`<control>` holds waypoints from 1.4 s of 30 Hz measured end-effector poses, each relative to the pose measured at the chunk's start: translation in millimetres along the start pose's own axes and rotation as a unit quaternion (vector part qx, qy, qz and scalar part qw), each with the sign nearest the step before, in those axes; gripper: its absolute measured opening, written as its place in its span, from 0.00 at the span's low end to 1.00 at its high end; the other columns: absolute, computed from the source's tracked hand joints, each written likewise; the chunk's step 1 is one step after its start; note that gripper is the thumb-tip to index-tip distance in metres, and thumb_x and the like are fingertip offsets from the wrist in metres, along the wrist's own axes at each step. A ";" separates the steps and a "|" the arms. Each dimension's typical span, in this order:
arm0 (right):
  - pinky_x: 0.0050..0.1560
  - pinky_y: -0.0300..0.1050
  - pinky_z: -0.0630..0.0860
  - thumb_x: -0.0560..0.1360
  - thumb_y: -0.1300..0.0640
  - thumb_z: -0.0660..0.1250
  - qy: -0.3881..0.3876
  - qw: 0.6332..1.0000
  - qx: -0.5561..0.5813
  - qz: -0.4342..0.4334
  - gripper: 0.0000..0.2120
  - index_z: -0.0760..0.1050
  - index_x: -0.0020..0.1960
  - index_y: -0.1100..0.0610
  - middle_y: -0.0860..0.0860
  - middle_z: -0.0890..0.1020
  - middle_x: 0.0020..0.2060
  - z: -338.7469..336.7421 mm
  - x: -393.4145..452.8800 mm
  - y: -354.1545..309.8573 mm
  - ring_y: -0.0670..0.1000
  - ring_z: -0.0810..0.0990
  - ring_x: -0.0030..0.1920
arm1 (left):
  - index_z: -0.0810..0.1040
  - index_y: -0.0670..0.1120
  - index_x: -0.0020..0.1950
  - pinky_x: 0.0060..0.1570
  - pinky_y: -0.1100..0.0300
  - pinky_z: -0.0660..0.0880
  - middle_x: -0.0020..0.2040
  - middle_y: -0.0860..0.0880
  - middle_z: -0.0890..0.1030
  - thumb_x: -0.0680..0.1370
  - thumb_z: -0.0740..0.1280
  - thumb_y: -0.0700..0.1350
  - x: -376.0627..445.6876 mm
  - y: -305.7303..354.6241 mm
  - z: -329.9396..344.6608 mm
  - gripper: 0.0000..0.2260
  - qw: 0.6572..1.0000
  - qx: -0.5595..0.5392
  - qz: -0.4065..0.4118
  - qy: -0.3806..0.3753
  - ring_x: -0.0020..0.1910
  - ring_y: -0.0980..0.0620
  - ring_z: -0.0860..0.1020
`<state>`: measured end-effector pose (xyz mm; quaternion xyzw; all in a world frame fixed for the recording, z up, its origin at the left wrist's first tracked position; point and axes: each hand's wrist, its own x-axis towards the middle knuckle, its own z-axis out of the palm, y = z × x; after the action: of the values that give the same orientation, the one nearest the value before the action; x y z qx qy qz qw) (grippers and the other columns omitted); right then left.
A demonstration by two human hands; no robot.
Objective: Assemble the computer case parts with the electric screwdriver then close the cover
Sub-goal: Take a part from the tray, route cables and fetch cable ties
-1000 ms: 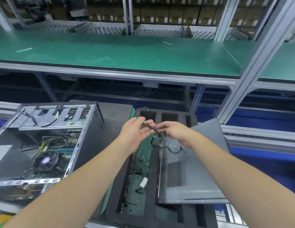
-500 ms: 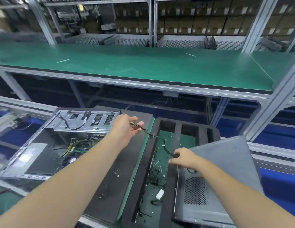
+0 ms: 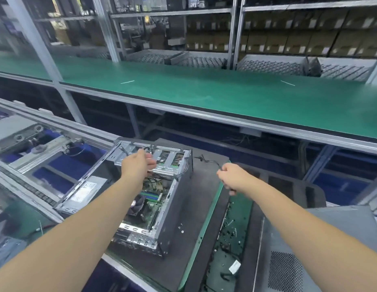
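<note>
Seemingly, a thin black cable [image 3: 208,160], light and limp, is pinched in the closed right hand [image 3: 232,178] beside the open computer case [image 3: 141,194]. The left hand [image 3: 138,164], loosely curled over the drive cage, appears empty; the connector is the better hold.

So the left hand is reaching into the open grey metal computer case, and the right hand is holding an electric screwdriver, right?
Not quite. The head view shows the right hand pinching a thin black cable, not an electric screwdriver. The left hand is indeed at the open grey metal computer case.
</note>
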<state>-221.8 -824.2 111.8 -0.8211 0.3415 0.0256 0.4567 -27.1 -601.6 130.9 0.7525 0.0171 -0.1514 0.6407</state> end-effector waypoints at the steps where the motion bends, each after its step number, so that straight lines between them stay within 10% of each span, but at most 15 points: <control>1: 0.27 0.41 0.72 0.84 0.59 0.56 0.002 0.998 0.059 -0.016 0.06 0.68 0.48 0.54 0.54 0.71 0.36 10.8 -1.3 -20.3 0.51 0.69 0.31 | 0.82 0.47 0.51 0.37 0.54 0.75 0.40 0.49 0.87 0.81 0.57 0.49 1.7 0.2 -4.5 0.14 1.000 0.011 0.015 -0.013 0.40 0.52 0.84; 6: 0.28 0.44 0.78 0.82 0.68 0.59 -0.073 0.974 0.185 -0.109 0.24 0.77 0.67 0.44 0.56 0.80 0.40 53.8 -8.7 -96.8 0.52 0.78 0.32 | 0.79 0.49 0.46 0.37 0.55 0.75 0.40 0.52 0.82 0.78 0.57 0.48 11.6 14.0 -14.1 0.11 0.991 0.045 0.116 -0.048 0.37 0.53 0.79; 11: 0.22 0.38 0.58 0.83 0.65 0.64 -0.075 0.958 0.271 -0.057 0.09 0.73 0.62 0.58 0.52 0.78 0.32 102.1 11.1 -148.8 0.47 0.69 0.25 | 0.72 0.58 0.46 0.41 0.64 0.69 0.44 0.59 0.78 0.74 0.59 0.62 33.7 11.1 -33.1 0.10 0.913 0.200 0.298 -0.195 0.42 0.62 0.75; 17: 0.23 0.36 0.63 0.85 0.65 0.61 -0.016 0.889 0.457 -0.025 0.04 0.75 0.55 0.61 0.58 0.78 0.42 139.2 33.5 -185.9 0.47 0.72 0.28 | 0.72 0.47 0.52 0.53 0.45 0.76 0.45 0.48 0.80 0.75 0.62 0.65 87.1 -7.1 -61.9 0.22 0.917 0.130 0.180 -0.332 0.45 0.48 0.80; 21: 0.31 0.40 0.76 0.84 0.66 0.58 0.021 0.821 0.570 -0.019 0.10 0.79 0.53 0.63 0.57 0.82 0.38 164.9 38.9 -191.1 0.50 0.80 0.33 | 0.65 0.49 0.44 0.42 0.52 0.73 0.38 0.51 0.73 0.82 0.65 0.50 104.6 -9.8 -61.7 0.12 0.921 0.028 0.119 -0.369 0.38 0.53 0.73; 29: 0.37 0.48 0.71 0.85 0.50 0.65 0.175 0.900 0.399 -0.007 0.11 0.79 0.55 0.57 0.55 0.76 0.38 185.6 36.9 -165.9 0.56 0.78 0.39 | 0.70 0.42 0.50 0.33 0.53 0.78 0.33 0.47 0.78 0.83 0.63 0.41 112.4 -27.3 -41.6 0.04 0.859 0.003 -0.013 -0.511 0.26 0.51 0.73; 36: 0.46 0.52 0.69 0.85 0.53 0.64 0.224 0.921 0.320 0.020 0.14 0.77 0.42 0.57 0.53 0.76 0.37 190.3 34.7 -145.9 0.52 0.72 0.39 | 0.75 0.38 0.54 0.41 0.50 0.81 0.40 0.42 0.85 0.83 0.66 0.49 117.2 -44.6 -36.2 0.13 0.841 0.069 -0.047 -0.534 0.37 0.43 0.85; 42: 0.33 0.45 0.67 0.83 0.53 0.68 0.270 0.887 0.354 0.120 0.13 0.77 0.42 0.59 0.53 0.76 0.33 223.0 31.0 -118.8 0.48 0.66 0.28 | 0.79 0.49 0.47 0.44 0.52 0.80 0.40 0.50 0.85 0.85 0.57 0.56 127.2 -55.7 -33.4 0.17 0.918 0.138 0.101 -0.358 0.36 0.55 0.84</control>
<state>-68.4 -628.2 58.2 -0.5329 0.5344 -0.2651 0.6002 88.9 -580.6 50.2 0.7268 -0.3110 -0.3458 0.5054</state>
